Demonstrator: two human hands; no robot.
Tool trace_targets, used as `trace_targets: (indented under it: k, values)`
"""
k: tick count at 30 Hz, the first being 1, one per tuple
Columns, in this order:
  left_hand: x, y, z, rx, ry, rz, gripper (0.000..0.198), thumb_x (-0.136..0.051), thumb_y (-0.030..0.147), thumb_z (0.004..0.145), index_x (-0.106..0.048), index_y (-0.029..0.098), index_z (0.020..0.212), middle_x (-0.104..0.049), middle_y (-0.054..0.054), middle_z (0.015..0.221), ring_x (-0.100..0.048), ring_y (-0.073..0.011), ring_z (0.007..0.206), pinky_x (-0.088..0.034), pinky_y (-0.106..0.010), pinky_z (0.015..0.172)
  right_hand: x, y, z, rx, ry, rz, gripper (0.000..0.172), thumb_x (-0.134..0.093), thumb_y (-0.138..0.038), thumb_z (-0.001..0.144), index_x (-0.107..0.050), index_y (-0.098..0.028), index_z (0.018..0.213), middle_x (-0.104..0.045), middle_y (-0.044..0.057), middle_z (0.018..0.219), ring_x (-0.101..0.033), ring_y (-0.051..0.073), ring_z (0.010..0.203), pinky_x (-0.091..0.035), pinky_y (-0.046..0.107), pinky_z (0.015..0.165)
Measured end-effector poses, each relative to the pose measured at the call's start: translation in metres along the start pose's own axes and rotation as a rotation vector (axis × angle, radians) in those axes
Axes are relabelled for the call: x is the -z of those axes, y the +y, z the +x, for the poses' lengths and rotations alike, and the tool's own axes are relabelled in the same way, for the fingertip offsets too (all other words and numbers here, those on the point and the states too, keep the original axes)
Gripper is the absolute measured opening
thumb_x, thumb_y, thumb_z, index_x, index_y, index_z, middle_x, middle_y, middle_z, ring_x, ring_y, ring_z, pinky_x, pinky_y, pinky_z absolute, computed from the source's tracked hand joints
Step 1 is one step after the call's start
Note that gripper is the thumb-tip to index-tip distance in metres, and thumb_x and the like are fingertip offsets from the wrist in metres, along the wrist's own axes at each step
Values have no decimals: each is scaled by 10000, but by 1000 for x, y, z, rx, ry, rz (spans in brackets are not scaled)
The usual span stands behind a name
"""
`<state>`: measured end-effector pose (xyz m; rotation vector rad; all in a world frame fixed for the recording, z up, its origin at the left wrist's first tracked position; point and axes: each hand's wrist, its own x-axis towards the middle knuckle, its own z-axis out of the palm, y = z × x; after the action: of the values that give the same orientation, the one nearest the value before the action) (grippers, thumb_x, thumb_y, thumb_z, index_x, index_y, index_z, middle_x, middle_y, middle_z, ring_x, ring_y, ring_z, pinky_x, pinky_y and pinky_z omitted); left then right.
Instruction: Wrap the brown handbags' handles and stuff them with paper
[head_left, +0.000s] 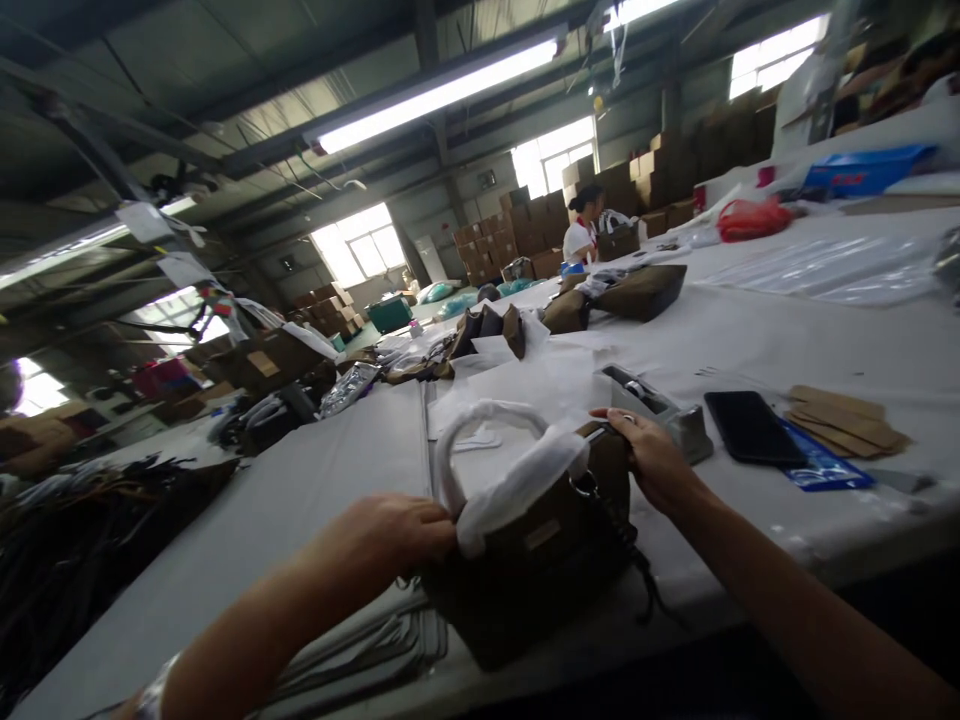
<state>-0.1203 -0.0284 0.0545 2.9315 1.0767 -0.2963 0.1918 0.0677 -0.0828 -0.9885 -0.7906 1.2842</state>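
Observation:
A dark olive handbag (525,590) stands near the table's front edge, its two handles (517,490) wrapped in white padding. My left hand (409,530) is closed at the bag's upper left side, by the foot of a handle; its fingertips are partly hidden. On the upper right corner, my right hand (649,450) pinches the bag's top edge, thumb and fingers together. A dark braided tassel (637,560) hangs from a metal ring on the right of the bag. A small tag-like patch (544,535) shows on the front.
Right of the bag lie a grey tape dispenser (675,420), a black phone (754,428), a blue packet (829,465) and brown cards (847,420). Flat grey pieces (375,650) are stacked at front left. More bags (615,295) lie farther back, near another person (581,235).

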Motion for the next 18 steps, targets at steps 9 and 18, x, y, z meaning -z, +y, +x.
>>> trace_targets:
  k: [9, 18]
  values:
    - [-32, -16, -57, 207, 99, 22, 236, -522, 62, 939, -640, 251, 1015, -731, 21, 1095, -716, -152, 875, -503, -220, 713, -14, 3, 11, 29, -55, -45, 190, -538, -298, 935, -679, -203, 1021, -675, 30, 796, -608, 123, 614, -506, 195, 526]
    - [-63, 55, 7, 441, 1115, -195, 516, -687, 356, 898, -507, 272, 1374, -614, -95, 1272, -677, -211, 977, -604, -301, 760, -16, 1, -69, 1009, 165, -781, 462, -617, -393, 937, -554, -268, 1378, -523, 94, 1456, -468, 304, 1357, -347, 486, 1159]
